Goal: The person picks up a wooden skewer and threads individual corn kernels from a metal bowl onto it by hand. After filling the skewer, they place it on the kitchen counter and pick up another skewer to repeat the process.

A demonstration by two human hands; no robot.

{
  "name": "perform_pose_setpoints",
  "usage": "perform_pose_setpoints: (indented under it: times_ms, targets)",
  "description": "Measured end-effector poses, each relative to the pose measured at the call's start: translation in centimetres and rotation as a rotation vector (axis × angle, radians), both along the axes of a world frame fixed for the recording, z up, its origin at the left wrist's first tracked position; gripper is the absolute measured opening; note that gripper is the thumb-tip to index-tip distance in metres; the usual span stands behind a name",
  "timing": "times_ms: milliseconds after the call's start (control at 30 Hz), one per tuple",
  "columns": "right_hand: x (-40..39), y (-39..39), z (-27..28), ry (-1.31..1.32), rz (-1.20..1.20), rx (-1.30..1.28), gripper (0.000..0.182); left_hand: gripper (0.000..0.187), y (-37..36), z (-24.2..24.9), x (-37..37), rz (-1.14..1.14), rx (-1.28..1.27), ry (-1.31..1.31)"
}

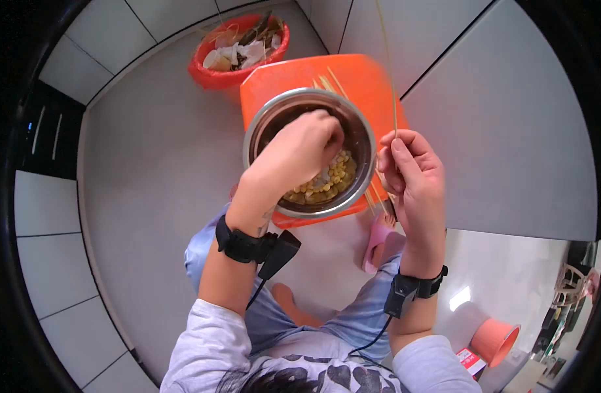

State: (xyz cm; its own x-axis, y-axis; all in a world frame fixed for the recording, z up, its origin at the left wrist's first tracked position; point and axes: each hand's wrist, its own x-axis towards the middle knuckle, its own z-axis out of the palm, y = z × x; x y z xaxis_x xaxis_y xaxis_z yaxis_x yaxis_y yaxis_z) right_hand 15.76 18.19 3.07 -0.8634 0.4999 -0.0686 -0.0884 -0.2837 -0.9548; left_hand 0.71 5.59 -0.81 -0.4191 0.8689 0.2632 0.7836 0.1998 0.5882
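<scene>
My left hand (307,147) reaches down into a metal bowl (258,111), its fingers curled and their tips out of sight. Under and beside it lie many small yellow pieces (338,171), which look like corn kernels, at the bottom of the bowl. Whatever the left fingers pinch is hidden by the hand. To the right of the bowl, my right hand (412,167) is closed, with a thin bamboo skewer (393,92) between thumb and fingers, pointing away from me.
The bowl rests on an orange stool (372,82). More skewers (327,83) lie on it, partly behind the bowl. A red-lined bin (202,75) with scraps stands beyond. A grey panel (510,131) rises at the right, and an orange-pink bucket (490,340) stands at the lower right.
</scene>
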Motion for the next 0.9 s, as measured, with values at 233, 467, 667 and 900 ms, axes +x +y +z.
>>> perform_pose_setpoints:
  times_ms: [233, 467, 667, 900]
  targets:
    - [0.4, -0.9, -0.4, -0.091, 0.012, 0.091, 0.021, 0.014, -1.8, 3.5, -0.4, 0.211, 0.413, -0.792]
    - [2.9, -0.4, -0.7, -0.161, 0.043, 0.294, 0.024, 0.030, -3.3, 2.5, -0.8, 0.192, 0.610, -1.107]
    - [4.7, 0.2, -2.0, -0.207, 0.124, 0.475, 0.031, 0.030, -4.9, -0.1, -1.9, 0.072, 0.845, -1.348]
    - [5.1, 0.3, -3.5, -0.111, 0.082, 0.644, 0.035, 0.030, -6.0, -0.4, -2.0, -0.006, 0.824, -1.380]
